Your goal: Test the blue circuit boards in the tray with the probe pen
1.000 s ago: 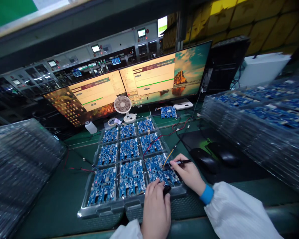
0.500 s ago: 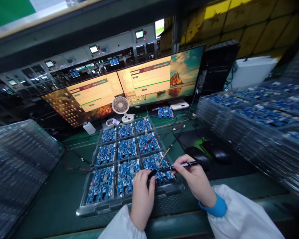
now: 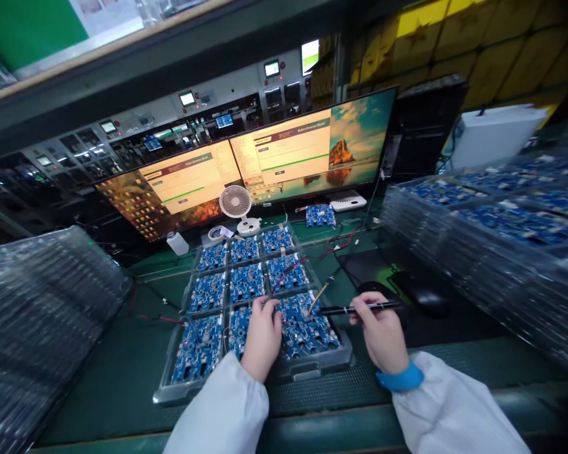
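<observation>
My left hand is over the front middle of a clear plastic tray, fingers bent down at the boards. Its fingertips meet the end of a red and black wire; what they pinch, if anything, is hidden. My right hand, with a blue band at the wrist, grips a slim black pen lying nearly level, its dark end pointing left over the front right board. A yellow wire rises from that board. Blue circuit boards fill the tray's compartments.
Stacked clear trays stand at left and, with boards on top, at right. Two monitors, a small fan, a white bottle and a loose board are behind. A black mouse lies right.
My left hand has moved back and left, from beside the pen's end to the wire at the middle boards. The right hand has drawn the pen slightly right. The view has shifted slightly.
</observation>
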`<state>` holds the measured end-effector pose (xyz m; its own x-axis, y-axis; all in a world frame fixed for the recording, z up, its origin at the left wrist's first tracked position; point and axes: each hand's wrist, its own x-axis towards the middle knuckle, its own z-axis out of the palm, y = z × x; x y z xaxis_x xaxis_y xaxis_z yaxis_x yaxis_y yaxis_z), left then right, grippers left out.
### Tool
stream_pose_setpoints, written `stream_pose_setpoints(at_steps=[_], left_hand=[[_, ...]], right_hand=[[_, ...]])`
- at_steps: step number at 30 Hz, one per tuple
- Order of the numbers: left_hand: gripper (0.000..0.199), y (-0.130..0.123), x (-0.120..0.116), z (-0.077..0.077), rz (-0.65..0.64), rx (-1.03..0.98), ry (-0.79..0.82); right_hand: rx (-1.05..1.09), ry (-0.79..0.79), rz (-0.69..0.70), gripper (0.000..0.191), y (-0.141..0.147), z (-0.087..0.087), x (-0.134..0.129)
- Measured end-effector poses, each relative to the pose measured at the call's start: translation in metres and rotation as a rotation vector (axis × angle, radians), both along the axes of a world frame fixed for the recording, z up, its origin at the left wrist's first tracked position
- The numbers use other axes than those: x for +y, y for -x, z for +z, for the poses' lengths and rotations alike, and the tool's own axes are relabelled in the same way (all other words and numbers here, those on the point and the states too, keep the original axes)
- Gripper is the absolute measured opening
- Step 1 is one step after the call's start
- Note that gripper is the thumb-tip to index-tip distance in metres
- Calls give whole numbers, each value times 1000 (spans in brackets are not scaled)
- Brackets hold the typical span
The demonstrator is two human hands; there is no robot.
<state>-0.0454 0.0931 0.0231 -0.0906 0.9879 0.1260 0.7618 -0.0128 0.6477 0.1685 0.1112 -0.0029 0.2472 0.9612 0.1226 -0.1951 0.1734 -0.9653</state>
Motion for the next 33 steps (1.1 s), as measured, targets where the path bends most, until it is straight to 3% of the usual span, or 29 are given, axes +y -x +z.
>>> stream_pose_setpoints(at_steps=[5,10,15,20,27,33], left_hand=[[31,-3,42,10,-17,413,171],[39,-20,53,21,21,545,246],[44,-27,53,27,63,595,237],[53,-27,60,22,75,527,183],[45,-28,55,21,77,525,132],[71,-27,49,23,122,587,93]], right_hand=[[63,2,-57,33,-4,-2,4],[96,15,-48,34,-2,1,2],[129,38,-35,34,-2,4,1],[160,51,-30,34,-1,6,1],[184,62,-29,35,0,9,0],[196,64,-27,34,0,10,0]])
